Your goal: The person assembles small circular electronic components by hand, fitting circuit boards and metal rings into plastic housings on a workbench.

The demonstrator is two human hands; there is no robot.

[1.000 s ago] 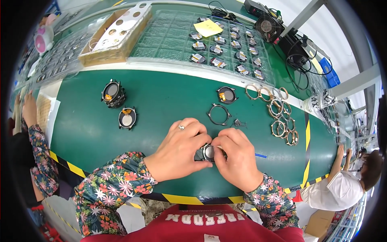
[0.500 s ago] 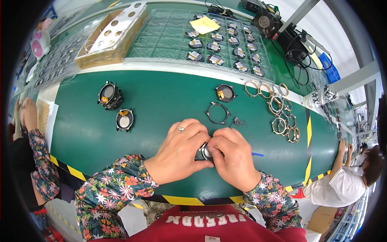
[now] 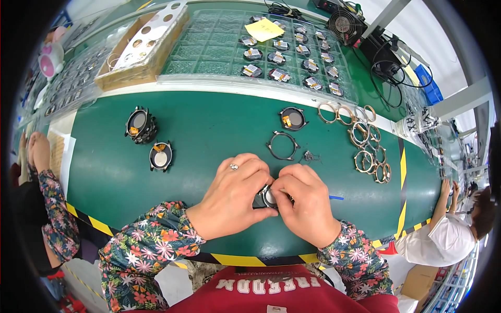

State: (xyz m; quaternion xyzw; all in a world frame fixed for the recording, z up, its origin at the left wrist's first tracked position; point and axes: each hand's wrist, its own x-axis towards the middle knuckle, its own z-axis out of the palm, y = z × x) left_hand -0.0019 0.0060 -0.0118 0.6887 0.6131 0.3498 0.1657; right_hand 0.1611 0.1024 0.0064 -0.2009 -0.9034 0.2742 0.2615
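Note:
Both hands meet over the green worktop near its front edge. My left hand (image 3: pixel 232 193), with a ring on one finger, is closed round a small round watch case (image 3: pixel 269 198) from the left. From the other side, my right hand (image 3: pixel 307 201) pinches the case's rim with thumb and fingers. A pale round face shows between the fingers; the rest of the case is hidden. Beyond the hands lie an empty black watch frame (image 3: pixel 270 146) and a dark watch case (image 3: pixel 294 119) with an orange flex tab. Small dark scraps (image 3: pixel 311 156) lie beside the frame.
At left stand a stack of watch cases (image 3: pixel 140 125) and a single case (image 3: pixel 160 156). Gold and silver bezel rings (image 3: pixel 360 134) cluster at right. A blue stick (image 3: pixel 336 197) lies by my right hand. Behind are a clear parts tray (image 3: pixel 209 49) and a box (image 3: pixel 128 78). Co-workers flank me.
My right fingers have shifted slightly on the watch case, so more of its pale face shows. My left hand stays in place; the other parts rest as before.

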